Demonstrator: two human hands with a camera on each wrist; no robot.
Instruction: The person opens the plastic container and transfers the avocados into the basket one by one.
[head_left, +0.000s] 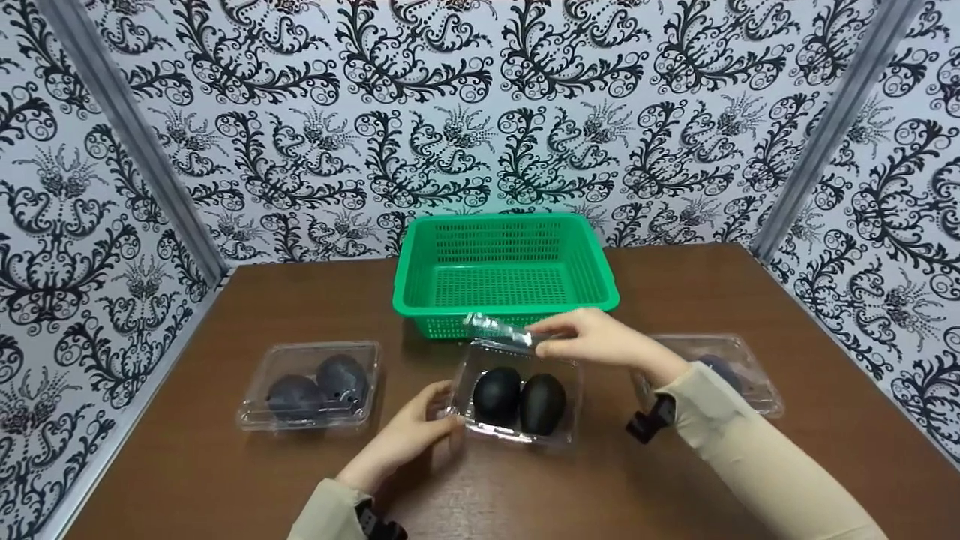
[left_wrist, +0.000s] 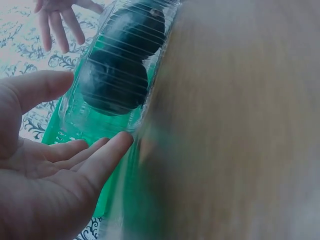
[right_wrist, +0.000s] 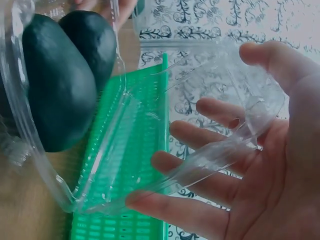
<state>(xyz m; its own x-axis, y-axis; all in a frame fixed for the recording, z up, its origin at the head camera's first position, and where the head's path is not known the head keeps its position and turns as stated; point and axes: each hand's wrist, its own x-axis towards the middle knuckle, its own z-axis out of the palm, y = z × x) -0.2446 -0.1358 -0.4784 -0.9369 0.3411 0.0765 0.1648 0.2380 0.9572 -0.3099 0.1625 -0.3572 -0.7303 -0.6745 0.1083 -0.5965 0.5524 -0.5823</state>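
A clear plastic clamshell container (head_left: 495,433) in front of the green basket holds two dark avocados (head_left: 543,405). Its lid (head_left: 495,328) is raised at the back. My left hand (head_left: 411,429) is at the container's left end, thumb and fingers spread about it; in the left wrist view an index fingertip (left_wrist: 125,141) meets the plastic. At the lid is my right hand (head_left: 592,339); in the right wrist view, its nearly straight fingers (right_wrist: 200,175) lie behind the clear lid (right_wrist: 215,155), with the thumb on the other side.
Behind the container stands a green plastic basket (head_left: 506,309) with slotted walls. A closed clear container (head_left: 262,367) with two dark fruits sits to the left. Another container (head_left: 750,360) lies to the right, partly hidden by my right arm. Patterned walls (head_left: 420,150) enclose the brown table (head_left: 262,487).
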